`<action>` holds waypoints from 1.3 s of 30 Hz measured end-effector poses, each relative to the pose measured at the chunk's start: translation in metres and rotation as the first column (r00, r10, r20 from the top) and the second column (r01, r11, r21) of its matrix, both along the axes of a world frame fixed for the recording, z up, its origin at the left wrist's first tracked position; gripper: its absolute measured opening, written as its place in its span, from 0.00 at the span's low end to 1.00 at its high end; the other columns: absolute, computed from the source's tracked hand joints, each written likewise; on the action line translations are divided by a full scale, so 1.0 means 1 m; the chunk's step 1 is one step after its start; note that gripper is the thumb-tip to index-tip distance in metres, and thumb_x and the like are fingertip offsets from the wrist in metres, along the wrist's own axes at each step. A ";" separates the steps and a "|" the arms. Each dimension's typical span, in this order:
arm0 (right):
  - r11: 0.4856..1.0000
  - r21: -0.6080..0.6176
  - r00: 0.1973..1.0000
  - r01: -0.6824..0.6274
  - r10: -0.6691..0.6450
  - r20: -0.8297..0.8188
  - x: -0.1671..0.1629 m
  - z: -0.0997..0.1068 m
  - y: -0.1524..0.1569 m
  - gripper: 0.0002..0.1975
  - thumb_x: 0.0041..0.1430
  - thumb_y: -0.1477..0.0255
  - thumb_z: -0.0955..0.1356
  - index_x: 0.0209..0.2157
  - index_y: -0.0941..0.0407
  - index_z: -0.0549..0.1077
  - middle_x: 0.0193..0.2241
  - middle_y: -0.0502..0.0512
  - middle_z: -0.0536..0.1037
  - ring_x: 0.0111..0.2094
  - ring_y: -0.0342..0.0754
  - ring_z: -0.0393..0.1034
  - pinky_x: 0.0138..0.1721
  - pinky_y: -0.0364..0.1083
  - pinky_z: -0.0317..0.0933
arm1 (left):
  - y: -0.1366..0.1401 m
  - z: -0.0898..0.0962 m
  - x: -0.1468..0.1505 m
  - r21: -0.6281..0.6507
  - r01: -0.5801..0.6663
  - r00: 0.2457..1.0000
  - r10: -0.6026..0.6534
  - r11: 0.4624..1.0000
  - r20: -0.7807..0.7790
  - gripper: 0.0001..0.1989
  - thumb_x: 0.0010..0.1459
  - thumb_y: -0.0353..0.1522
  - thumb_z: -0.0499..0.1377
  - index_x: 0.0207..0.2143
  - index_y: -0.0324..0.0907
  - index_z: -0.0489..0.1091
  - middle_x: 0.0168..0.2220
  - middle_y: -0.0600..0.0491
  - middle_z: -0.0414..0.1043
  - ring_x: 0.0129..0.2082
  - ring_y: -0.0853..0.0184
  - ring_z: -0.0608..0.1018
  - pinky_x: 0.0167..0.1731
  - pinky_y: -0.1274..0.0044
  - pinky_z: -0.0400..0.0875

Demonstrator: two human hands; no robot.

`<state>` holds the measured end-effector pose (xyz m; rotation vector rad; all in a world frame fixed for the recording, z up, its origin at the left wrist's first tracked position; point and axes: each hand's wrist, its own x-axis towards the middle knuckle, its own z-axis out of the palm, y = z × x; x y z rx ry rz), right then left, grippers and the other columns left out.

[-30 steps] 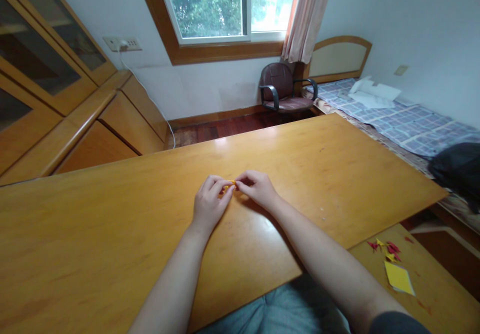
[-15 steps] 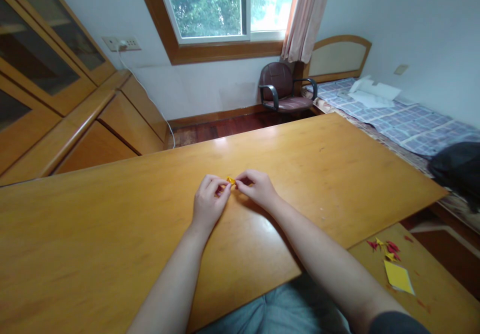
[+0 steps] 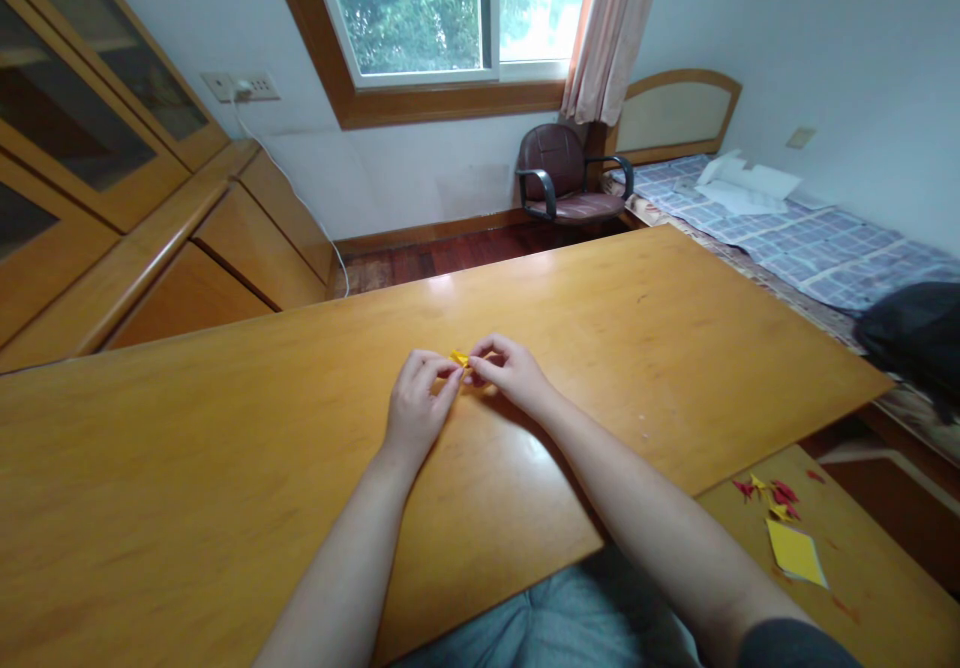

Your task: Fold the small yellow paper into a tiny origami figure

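Note:
A small folded yellow paper (image 3: pixel 460 358) is pinched between my two hands, just above the wooden table. My left hand (image 3: pixel 418 398) grips it from the left with thumb and forefinger closed. From the right, the fingertips of my right hand (image 3: pixel 514 373) press on its other side. My fingers cover much of the paper, so its exact folded shape cannot be made out.
The wooden table (image 3: pixel 225 448) spreads around my hands. On a lower surface at right lie several small red and yellow folded papers (image 3: pixel 780 498) and a stack of yellow paper squares (image 3: pixel 796 553). Beyond are a chair (image 3: pixel 555 173), a bed (image 3: pixel 840 248) and a cabinet (image 3: pixel 172 238).
My right hand has shifted slightly up and its fingers have changed their hold on the yellow paper. The left hand stays nearly in place.

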<state>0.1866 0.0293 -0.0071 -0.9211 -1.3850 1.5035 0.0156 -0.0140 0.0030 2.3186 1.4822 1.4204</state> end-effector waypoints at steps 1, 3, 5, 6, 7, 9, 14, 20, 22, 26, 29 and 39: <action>1.000 -0.025 1.000 -0.008 0.007 -0.020 0.000 -0.001 0.001 0.11 0.54 0.64 0.72 0.33 0.57 0.71 0.25 0.50 0.79 0.28 0.44 0.76 0.32 0.43 0.68 | 0.000 0.000 0.000 0.009 0.002 1.000 -0.002 1.000 -0.021 0.02 0.62 0.30 0.59 0.34 0.43 0.71 0.34 0.53 0.69 0.35 0.67 0.74 0.38 0.74 0.72; 0.997 -0.067 0.998 -0.031 0.027 -0.053 0.000 -0.003 0.002 0.12 0.53 0.64 0.72 0.32 0.57 0.71 0.25 0.50 0.79 0.28 0.44 0.76 0.33 0.43 0.69 | 0.000 0.000 -0.001 0.009 0.013 0.998 -0.012 1.000 -0.056 0.02 0.62 0.30 0.59 0.35 0.43 0.71 0.34 0.52 0.69 0.36 0.66 0.74 0.38 0.73 0.72; 0.995 -0.083 0.997 -0.048 0.042 -0.071 0.000 -0.004 0.002 0.12 0.52 0.64 0.73 0.32 0.57 0.70 0.24 0.49 0.78 0.27 0.43 0.75 0.32 0.42 0.69 | 0.000 -0.001 -0.001 -0.007 0.039 0.996 -0.040 0.999 -0.086 0.02 0.63 0.30 0.59 0.36 0.43 0.71 0.35 0.52 0.70 0.37 0.65 0.74 0.39 0.73 0.72; 0.995 -0.083 0.996 -0.049 0.043 -0.075 0.000 -0.004 0.003 0.12 0.52 0.64 0.73 0.32 0.57 0.71 0.24 0.48 0.78 0.26 0.42 0.74 0.32 0.42 0.68 | 0.000 -0.001 -0.001 -0.016 0.057 0.993 -0.058 0.998 -0.098 0.02 0.63 0.30 0.59 0.36 0.43 0.71 0.35 0.52 0.70 0.37 0.65 0.74 0.39 0.73 0.72; 0.996 -0.080 0.996 -0.047 0.040 -0.079 0.000 -0.004 0.003 0.13 0.51 0.64 0.73 0.32 0.57 0.71 0.24 0.48 0.77 0.25 0.42 0.74 0.31 0.42 0.68 | -0.001 -0.001 -0.001 -0.022 0.073 0.991 -0.075 0.997 -0.108 0.02 0.63 0.30 0.58 0.36 0.44 0.71 0.34 0.52 0.70 0.37 0.65 0.74 0.40 0.73 0.72; 0.997 -0.074 0.995 -0.036 0.029 -0.094 0.000 -0.003 0.003 0.14 0.49 0.65 0.74 0.34 0.57 0.73 0.25 0.47 0.77 0.26 0.41 0.73 0.31 0.42 0.68 | -0.002 -0.001 0.000 -0.027 0.093 0.988 -0.096 0.995 -0.118 0.02 0.64 0.30 0.58 0.37 0.44 0.71 0.34 0.52 0.70 0.37 0.65 0.74 0.40 0.73 0.72; 0.997 -0.073 0.993 -0.036 0.027 -0.115 0.000 -0.003 0.005 0.15 0.47 0.66 0.75 0.35 0.58 0.76 0.28 0.49 0.79 0.29 0.42 0.74 0.35 0.44 0.70 | -0.001 0.000 -0.001 -0.001 0.065 0.994 -0.065 0.998 -0.092 0.02 0.63 0.31 0.58 0.36 0.44 0.71 0.34 0.52 0.69 0.36 0.66 0.74 0.40 0.73 0.72; 0.990 -0.141 0.984 -0.003 -0.022 -0.178 0.001 -0.001 0.006 0.15 0.43 0.66 0.77 0.32 0.58 0.75 0.25 0.50 0.80 0.28 0.44 0.75 0.37 0.45 0.70 | 0.000 0.000 -0.002 0.025 0.008 1.000 -0.008 1.000 -0.009 0.01 0.62 0.29 0.59 0.36 0.43 0.71 0.34 0.52 0.69 0.33 0.68 0.74 0.36 0.75 0.72; 0.989 -0.151 0.982 0.013 -0.041 -0.182 0.000 0.001 0.005 0.15 0.43 0.66 0.77 0.32 0.58 0.75 0.25 0.50 0.80 0.29 0.45 0.76 0.37 0.45 0.71 | 0.000 0.000 -0.002 0.027 -0.007 1.000 0.007 1.000 0.005 0.01 0.62 0.29 0.59 0.35 0.43 0.70 0.34 0.53 0.69 0.33 0.68 0.73 0.36 0.75 0.72; 0.991 -0.127 0.985 0.033 -0.053 -0.162 -0.001 0.002 0.004 0.15 0.43 0.66 0.77 0.31 0.57 0.74 0.26 0.49 0.80 0.29 0.45 0.76 0.37 0.45 0.71 | 0.000 -0.001 -0.001 0.002 -0.016 1.000 0.016 1.000 0.005 0.01 0.62 0.31 0.59 0.36 0.44 0.70 0.34 0.53 0.68 0.34 0.67 0.73 0.35 0.75 0.73; 0.994 -0.103 0.987 0.030 -0.046 -0.156 -0.001 0.001 0.005 0.14 0.44 0.66 0.76 0.31 0.57 0.74 0.26 0.48 0.79 0.28 0.43 0.75 0.36 0.45 0.70 | 0.000 -0.002 0.000 0.002 -0.008 1.000 0.008 1.000 -0.012 0.02 0.62 0.31 0.60 0.38 0.44 0.70 0.36 0.52 0.68 0.34 0.67 0.73 0.35 0.74 0.74; 0.992 -0.125 0.986 -0.017 -0.005 -0.170 -0.001 0.001 0.005 0.16 0.41 0.64 0.78 0.30 0.58 0.75 0.25 0.48 0.78 0.27 0.42 0.73 0.34 0.44 0.69 | 0.000 -0.004 -0.001 -0.022 -0.017 0.999 0.016 1.000 -0.043 0.14 0.59 0.33 0.63 0.48 0.46 0.67 0.42 0.50 0.67 0.38 0.65 0.73 0.42 0.70 0.74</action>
